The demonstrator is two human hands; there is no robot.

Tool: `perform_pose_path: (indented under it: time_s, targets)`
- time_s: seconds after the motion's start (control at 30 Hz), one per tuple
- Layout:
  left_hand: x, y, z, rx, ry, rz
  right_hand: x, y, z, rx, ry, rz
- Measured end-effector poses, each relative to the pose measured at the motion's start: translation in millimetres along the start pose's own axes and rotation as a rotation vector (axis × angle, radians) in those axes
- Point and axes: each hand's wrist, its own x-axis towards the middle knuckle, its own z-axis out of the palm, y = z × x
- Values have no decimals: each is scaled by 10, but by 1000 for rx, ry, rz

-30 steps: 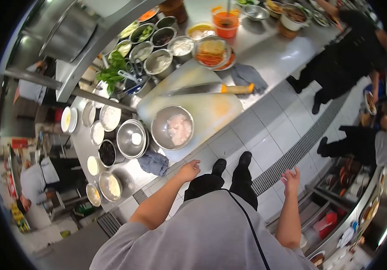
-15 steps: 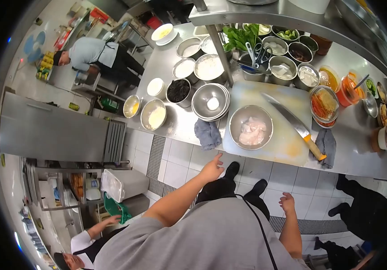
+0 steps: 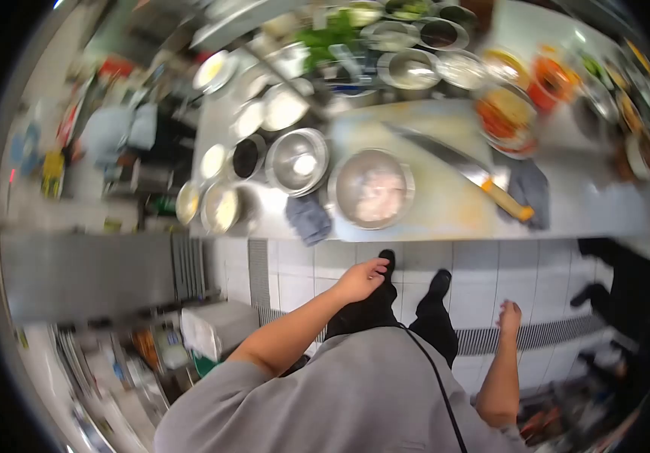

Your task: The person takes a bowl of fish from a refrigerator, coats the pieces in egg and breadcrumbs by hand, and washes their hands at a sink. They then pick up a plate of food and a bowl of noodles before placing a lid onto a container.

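Observation:
My left hand [image 3: 363, 280] hangs in the air below the front edge of the worktable, fingers loosely bent and slightly apart, holding nothing. It is nearest to a steel bowl [image 3: 346, 198] of pale raw meat [image 3: 381, 198] on a white cutting board [image 3: 446, 215]. My right hand [image 3: 509, 316] hangs lower and further right over the floor, empty, its fingers loosely apart. On the board's right side lies a large knife [image 3: 446, 157] with a yellow handle, its end reaching over a grey cloth [image 3: 530, 189]. Another grey cloth [image 3: 309, 219] sits left of the bowl.
Stacked steel bowls [image 3: 283, 162], several ingredient containers and leafy greens [image 3: 329, 39] cover the back and left of the worktable [image 3: 604, 215]. An orange container [image 3: 548, 79] stands at the right. A person [image 3: 110, 134] bends at the far left; another in dark clothing [image 3: 631, 291] is at right.
The view has turned and blurred, so the table items appear further left and higher. My right hand appears further right. The person at the lower left is out of view.

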Motion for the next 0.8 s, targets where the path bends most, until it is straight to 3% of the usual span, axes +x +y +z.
perform_pose_path:
  time_s: [0.07, 0.13, 0.17, 0.2, 0.27, 0.3, 0.37, 0.43, 0.57, 0.67, 0.73, 0.77, 0.8]
  targets:
    - [195, 90, 91, 167, -24, 12, -113, 310, 83, 59, 59, -7]
    - [439, 4, 261, 181, -69, 62, -81, 651, 151, 8, -24, -79]
    - [498, -1, 287, 210, -87, 77, -298, 528, 229, -43, -13, -78]
    - [566, 79, 352, 233, -111, 57, -90, 980, 368, -156, 59, -280]
    - [684, 62, 451, 245, -182, 49, -455, 564, 424, -61, -46, -12]
    - [707, 135, 490, 270, -225, 31, -462, 707, 561, -52, 28, -133]
    - [756, 178, 565, 320, -297, 23, -574, 727, 711, 57, 50, -48]
    - [828, 182, 481, 375, -353, 12, -744, 713, 885, -12, 25, -112]
    - [1212, -15, 467, 450, -117, 131, -867, 707, 1100, -72, -26, -121]
    - [1668, -89, 479, 461, 5, 72, -764, 923, 1419, -115, -30, -117]
    - [1869, 74, 551, 224, 143, -166, -613, 1120, 1638, -165, -85, -107]
    - [1896, 67, 550, 281, 148, -198, -591, 1199, 1712, -186, -141, -99]
    - [1979, 50, 641, 273, 216, -93, -561, 1267, 1758, -203, -169, -88]
